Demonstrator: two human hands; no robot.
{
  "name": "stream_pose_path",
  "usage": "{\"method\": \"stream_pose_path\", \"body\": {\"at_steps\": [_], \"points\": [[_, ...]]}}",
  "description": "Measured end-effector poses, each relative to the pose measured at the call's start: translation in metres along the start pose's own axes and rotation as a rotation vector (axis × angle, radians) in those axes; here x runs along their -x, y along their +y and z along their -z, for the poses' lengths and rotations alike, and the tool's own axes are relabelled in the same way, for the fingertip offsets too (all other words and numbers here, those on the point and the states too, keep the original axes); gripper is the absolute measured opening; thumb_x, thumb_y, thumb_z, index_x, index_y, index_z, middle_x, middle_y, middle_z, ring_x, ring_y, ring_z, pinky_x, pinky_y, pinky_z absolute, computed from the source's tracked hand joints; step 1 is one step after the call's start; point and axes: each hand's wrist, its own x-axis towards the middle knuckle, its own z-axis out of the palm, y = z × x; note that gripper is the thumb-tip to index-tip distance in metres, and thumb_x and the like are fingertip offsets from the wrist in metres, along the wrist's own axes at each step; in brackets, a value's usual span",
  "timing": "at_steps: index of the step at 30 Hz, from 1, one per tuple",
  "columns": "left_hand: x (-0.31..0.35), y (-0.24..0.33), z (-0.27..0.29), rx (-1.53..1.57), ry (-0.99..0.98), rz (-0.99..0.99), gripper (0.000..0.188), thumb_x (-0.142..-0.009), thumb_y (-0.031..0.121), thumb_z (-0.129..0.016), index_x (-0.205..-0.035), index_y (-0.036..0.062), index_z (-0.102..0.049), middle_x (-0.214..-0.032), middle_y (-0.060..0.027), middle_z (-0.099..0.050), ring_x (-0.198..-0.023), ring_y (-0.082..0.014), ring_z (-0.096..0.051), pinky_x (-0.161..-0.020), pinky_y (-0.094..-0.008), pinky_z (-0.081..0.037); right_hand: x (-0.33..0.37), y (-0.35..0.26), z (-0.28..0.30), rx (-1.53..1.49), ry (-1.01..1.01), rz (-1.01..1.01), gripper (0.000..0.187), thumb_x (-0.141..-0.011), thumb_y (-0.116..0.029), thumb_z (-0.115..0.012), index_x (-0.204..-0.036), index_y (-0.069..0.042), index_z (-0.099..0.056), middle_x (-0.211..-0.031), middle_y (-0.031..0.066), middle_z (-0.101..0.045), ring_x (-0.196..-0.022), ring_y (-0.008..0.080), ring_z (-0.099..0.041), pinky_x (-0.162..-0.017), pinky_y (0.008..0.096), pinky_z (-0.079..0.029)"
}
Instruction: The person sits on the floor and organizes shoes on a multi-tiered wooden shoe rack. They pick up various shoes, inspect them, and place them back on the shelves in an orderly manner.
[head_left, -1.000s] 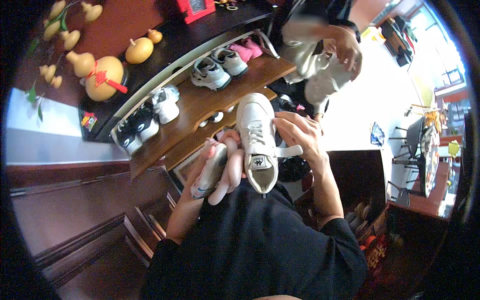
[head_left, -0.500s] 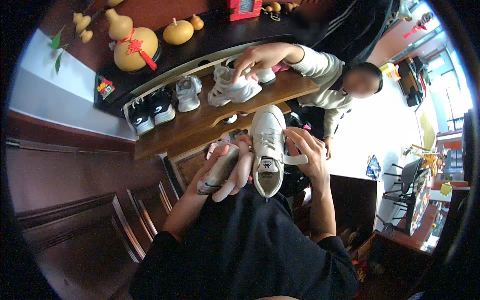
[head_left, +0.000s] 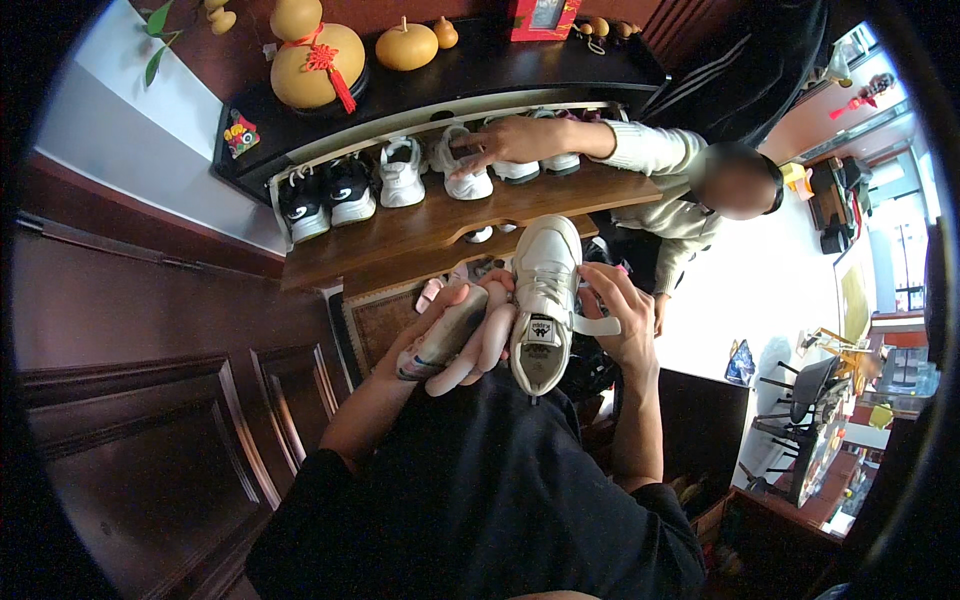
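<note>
A white sneaker (head_left: 546,290) is held toe-away in front of my body, its laces tied and a loose white strap (head_left: 597,326) sticking out to the right. My right hand (head_left: 622,312) grips the sneaker's right side, its fingers bent by the strap. On the other side, my left hand (head_left: 440,320) is closed round a pale, sandal-like thing (head_left: 487,345) with thick rounded pinkish bands and a greyish flat part. Its bands press close to the sneaker's left side. Whether the left fingers also support the sneaker is partly hidden.
Another person's hand (head_left: 510,140) reaches over white shoes on a tilted wooden shoe shelf (head_left: 440,222). Black sneakers (head_left: 350,190) stand at its left end. Gourds (head_left: 318,65) decorate the black cabinet top (head_left: 400,92). A dark panelled door (head_left: 160,370) is on the left.
The view has shifted, moving the shelf rightward in it. White shoes on the shelf now stand separately and straighter beneath the other person's hand. My hands keep the same hold.
</note>
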Motion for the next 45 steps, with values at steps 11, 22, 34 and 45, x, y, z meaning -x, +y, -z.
{"method": "stream_pose_path", "body": {"at_steps": [11,22,34,45], "points": [[0.007,-0.009,0.045,-0.006,0.113,-0.018,0.076,-0.105,0.068,-0.066,-0.141,0.0021,-0.059,-0.112,-0.0199,-0.075,-0.085,-0.0315,-0.078,-0.063,-0.0415,-0.066,0.001,-0.010,-0.001,-0.089,-0.007,-0.076,0.044,-0.095,0.000,-0.082,-0.137,-0.010,-0.075,-0.129,0.0102,-0.079,-0.102,0.0303,-0.083,-0.083,0.0399,-0.070],[0.017,0.005,0.099,0.333,-0.392,-0.117,0.073,-0.114,0.058,-0.047,-0.167,0.0084,-0.045,-0.139,-0.0179,-0.071,-0.112,-0.0332,-0.074,-0.097,-0.0488,-0.063,-0.029,-0.012,-0.045,-0.206,-0.069,-0.158,0.042,-0.100,-0.004,-0.077,-0.141,-0.007,-0.071,-0.132,0.0155,-0.074,-0.093,0.0312,-0.080,-0.079,0.0411,-0.066],[0.126,-0.002,0.177,0.352,-0.063,-0.459,0.070,-0.117,0.058,-0.042,-0.162,0.0053,-0.051,-0.140,-0.0208,-0.071,-0.116,-0.0336,-0.073,-0.103,-0.0473,-0.061,-0.140,-0.039,-0.170,-0.290,-0.358,0.015,0.046,-0.099,-0.009,-0.075,-0.144,-0.004,-0.067,-0.146,0.0153,-0.067,-0.105,0.0381,-0.078,-0.089,0.0465,-0.065],[0.166,-0.004,0.186,0.404,-0.075,-0.586,0.079,-0.114,0.066,-0.044,-0.161,0.0027,-0.050,-0.139,-0.0229,-0.070,-0.115,-0.0362,-0.074,-0.100,-0.0485,-0.063,-0.215,0.018,-0.328,0.115,-0.478,0.059,0.077,-0.089,-0.050,-0.090,-0.136,0.001,-0.058,-0.134,0.0262,-0.071,-0.121,0.0495,-0.069,-0.104,0.0570,-0.056]]}}
